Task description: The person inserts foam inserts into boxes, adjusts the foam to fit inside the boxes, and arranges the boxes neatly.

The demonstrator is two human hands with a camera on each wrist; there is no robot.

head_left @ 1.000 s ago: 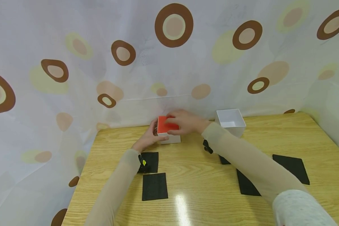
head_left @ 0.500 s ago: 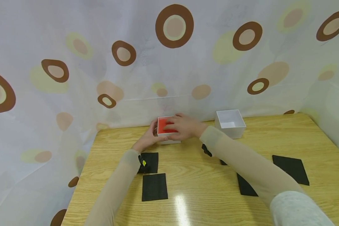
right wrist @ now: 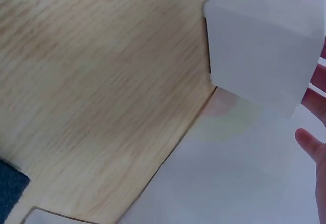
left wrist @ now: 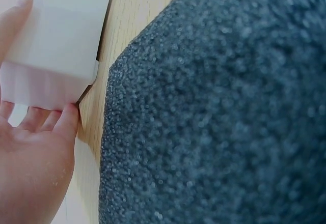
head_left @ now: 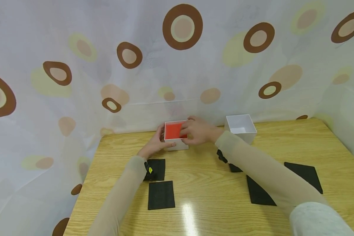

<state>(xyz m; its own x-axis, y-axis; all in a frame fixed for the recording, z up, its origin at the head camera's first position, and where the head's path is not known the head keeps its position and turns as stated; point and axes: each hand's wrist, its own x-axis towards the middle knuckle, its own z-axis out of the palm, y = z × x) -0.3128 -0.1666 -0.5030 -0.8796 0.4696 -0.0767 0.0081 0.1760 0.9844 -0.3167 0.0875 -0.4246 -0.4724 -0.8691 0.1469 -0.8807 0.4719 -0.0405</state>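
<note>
A white square box (head_left: pixel 180 145) stands at the table's back edge, with a flat red piece (head_left: pixel 171 131) inside it just below the rim. My left hand (head_left: pixel 154 144) grips the box from the left, its thumb on the front wall and its fingers along the left side. In the left wrist view that hand (left wrist: pixel 38 158) also bears against the white box (left wrist: pixel 56 30). Over the box's right rim reaches my right hand (head_left: pixel 200 131), fingertips at the red piece. In the right wrist view, the right hand's fingers (right wrist: pixel 315 104) spread past the box (right wrist: pixel 260 56), only partly in view.
A second white box (head_left: pixel 245 137), open at the top, stands to the right by the patterned curtain (head_left: pixel 153 82). Black square pads lie on the wooden table (head_left: pixel 206 196): a left pad (head_left: pixel 161 195) in front, others to the right, partly under my right arm.
The red piece has sunk from about level with the rim to slightly below it. My right hand pressed over it, then drew back a little to the right. My left hand stays put.
</note>
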